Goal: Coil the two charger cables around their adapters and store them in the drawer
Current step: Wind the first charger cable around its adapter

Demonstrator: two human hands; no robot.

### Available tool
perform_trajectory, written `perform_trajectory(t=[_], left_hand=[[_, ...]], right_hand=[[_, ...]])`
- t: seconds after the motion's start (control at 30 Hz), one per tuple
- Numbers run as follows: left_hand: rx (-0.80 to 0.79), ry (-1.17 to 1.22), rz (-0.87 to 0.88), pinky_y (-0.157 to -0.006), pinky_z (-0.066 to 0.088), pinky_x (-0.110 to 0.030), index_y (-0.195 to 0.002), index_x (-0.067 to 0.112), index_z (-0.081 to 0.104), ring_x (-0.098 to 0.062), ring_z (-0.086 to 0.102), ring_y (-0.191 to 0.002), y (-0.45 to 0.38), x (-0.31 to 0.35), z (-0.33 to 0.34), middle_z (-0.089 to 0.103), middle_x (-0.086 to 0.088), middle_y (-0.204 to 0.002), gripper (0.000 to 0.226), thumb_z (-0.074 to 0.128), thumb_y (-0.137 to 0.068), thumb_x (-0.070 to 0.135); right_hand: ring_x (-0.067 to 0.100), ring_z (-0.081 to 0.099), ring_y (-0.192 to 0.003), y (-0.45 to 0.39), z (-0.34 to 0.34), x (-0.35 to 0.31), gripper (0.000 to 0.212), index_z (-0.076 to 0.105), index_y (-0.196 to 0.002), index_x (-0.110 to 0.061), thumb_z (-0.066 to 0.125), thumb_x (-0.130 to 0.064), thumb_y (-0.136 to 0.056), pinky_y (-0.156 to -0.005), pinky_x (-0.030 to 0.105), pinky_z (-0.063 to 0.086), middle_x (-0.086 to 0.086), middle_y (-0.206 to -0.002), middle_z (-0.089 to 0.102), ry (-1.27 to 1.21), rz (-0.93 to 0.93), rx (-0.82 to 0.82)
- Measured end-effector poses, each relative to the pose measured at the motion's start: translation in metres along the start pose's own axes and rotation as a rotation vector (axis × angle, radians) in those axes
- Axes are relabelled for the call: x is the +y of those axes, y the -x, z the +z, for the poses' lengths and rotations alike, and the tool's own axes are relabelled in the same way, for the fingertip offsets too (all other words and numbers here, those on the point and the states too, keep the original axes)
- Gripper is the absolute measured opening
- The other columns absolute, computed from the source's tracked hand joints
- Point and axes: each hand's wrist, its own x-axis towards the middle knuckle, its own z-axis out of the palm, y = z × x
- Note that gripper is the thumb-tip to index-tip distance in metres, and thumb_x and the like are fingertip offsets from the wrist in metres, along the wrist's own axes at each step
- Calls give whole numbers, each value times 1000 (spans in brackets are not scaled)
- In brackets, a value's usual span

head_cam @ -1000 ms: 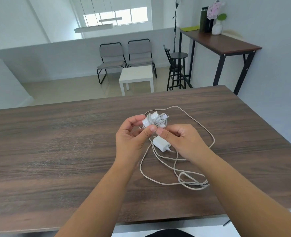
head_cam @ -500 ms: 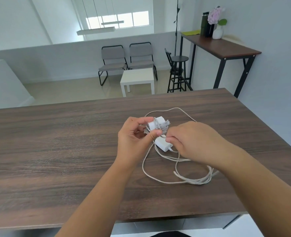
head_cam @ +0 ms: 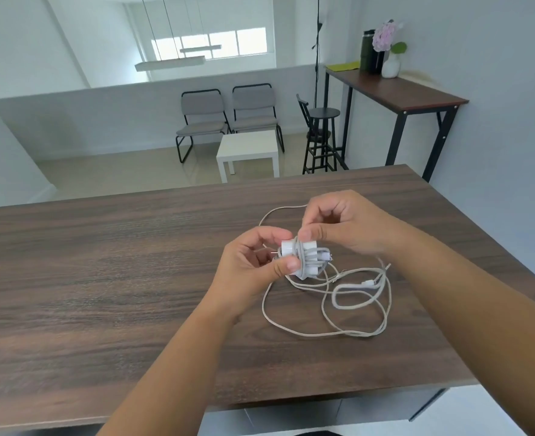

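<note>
Cable (head_cam: 304,262) is gaining another turn: right hand (head_cam: 338,229), now raised, is pinching it; left hand (head_cam: 253,262) is clamping adapter (head_cam: 288,251); coiling unfinished.

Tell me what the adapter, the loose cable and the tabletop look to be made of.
Adapter: smooth white moulded plastic, judging by its even, faintly glossy faces. Loose cable: pale grey, matte, limp in loops; possibly a woven jacket, but too fine to tell from rubbery plastic. Tabletop: dark brown wood grain, low sheen; the flat, uniform look suggests laminate, though solid wood is possible.
</note>
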Motion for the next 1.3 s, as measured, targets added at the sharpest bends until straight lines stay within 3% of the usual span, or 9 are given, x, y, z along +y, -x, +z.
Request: perform_trajectory(t=[0.27,0.4,0.5,0.6,0.7,0.8,0.9,1.0,1.3], left_hand=[[-31,296,-53,-77,57,-32,-102,16,73,-20,66,-86,5,-6,2,68,-9,-102,49,92,-58,29],[92,518,-79,-74,59,-27,-102,14,72,-18,71,-89,2,0,8,73,-8,-103,50,90,-58,29],[326,619,-100,-74,60,-25,-106,9,64,-15,72,-84,-7,5,15,74,-6,-100,40,74,-70,23],[535,578,-96,-76,59,-26,-103,11,64,-14,71,-81,-15,1,20,74,-3,-91,33,71,-72,18],[670,520,-58,-75,59,-28,-102,10,65,-16,68,-82,-20,-9,23,72,-4,-91,28,73,-76,13],[728,263,19,-71,57,-29,-100,16,68,-11,65,-77,-21,-20,22,71,2,-87,26,78,-77,10],[690,-195,131,-68,51,-22,-97,25,70,-6,58,-74,-15,-29,15,69,4,-91,29,85,-72,18],[530,-565,378,-77,53,-25,-99,22,72,-11,63,-93,-12,-37,11,64,3,-100,31,86,-71,17],[235,-741,507,-86,50,-21,-105,12,75,-8,64,-99,-15,-38,1,66,-6,-107,34,84,-73,13]], right_hand=[[10,53,-49,1,20,30,10,68,-69,-15,72,-23,-74,-46,19,45,2,-61,61,-687,143,31],[2,29,-35,2,35,46,20,68,-80,-11,75,-28,-71,-34,11,25,-1,-52,48,-838,187,66],[5,29,-39,6,50,49,26,65,-113,-5,62,-12,-89,-37,16,26,-3,-54,47,-616,208,189],[3,41,-47,8,61,43,33,63,-122,-29,56,-10,-96,-56,18,38,-17,-54,54,-100,200,306],[-1,46,-52,10,64,36,42,54,-133,-36,55,-20,-94,-59,13,34,-15,-59,53,320,263,231],[-3,39,-56,16,61,28,43,50,-136,-37,51,-24,-95,-56,10,28,-18,-62,40,427,350,89],[2,44,-60,21,55,19,20,65,-106,-34,49,-28,-96,-58,18,33,-14,-68,51,484,379,-9],[4,38,-53,26,46,11,27,55,-70,-31,48,-35,-96,-54,23,31,-9,-55,42,611,374,-56],[-3,43,-74,25,0,11,19,71,-91,-40,55,-50,-89,-81,28,29,-23,-63,56,859,128,-36]])
